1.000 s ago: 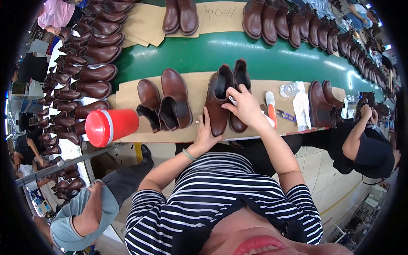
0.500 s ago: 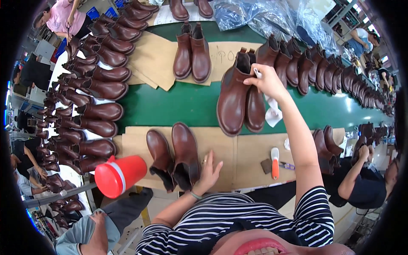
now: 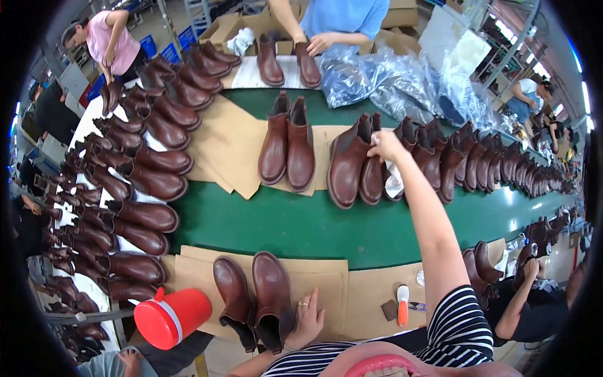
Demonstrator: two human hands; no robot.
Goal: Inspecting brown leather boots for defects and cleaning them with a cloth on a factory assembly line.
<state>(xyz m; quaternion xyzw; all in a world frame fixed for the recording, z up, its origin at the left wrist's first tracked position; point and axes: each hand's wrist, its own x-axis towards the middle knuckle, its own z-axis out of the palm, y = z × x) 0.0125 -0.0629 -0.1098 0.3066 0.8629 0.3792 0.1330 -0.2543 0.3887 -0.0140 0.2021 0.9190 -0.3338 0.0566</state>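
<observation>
My right hand (image 3: 387, 147) reaches to the far side of the green table, fingers closed at the top of a pair of brown leather ankle boots (image 3: 347, 169). A crumpled white cloth (image 3: 394, 181) hangs from the same hand. The boots stand toes toward me, at the near end of a row. My left hand (image 3: 308, 319) lies with fingers spread on the brown cardboard (image 3: 323, 276), holding nothing. Beside it sits another pair of brown boots (image 3: 272, 295), toes pointing away. A third pair (image 3: 287, 147) stands on cardboard at the table's middle.
A red lidded container (image 3: 173, 317) stands at the near left. An orange-and-white-handled tool (image 3: 402, 306), a dark small block (image 3: 389, 310) and purple-handled snips (image 3: 416, 306) lie right of my left hand. Boot rows line both sides. Plastic bags (image 3: 402, 88) and a blue-shirted co-worker (image 3: 345, 22) are beyond.
My right hand has carried the boots away from me toward the boot row at the right. My left hand stays on the cardboard. The view has tilted up, showing a co-worker's hands at the far boots.
</observation>
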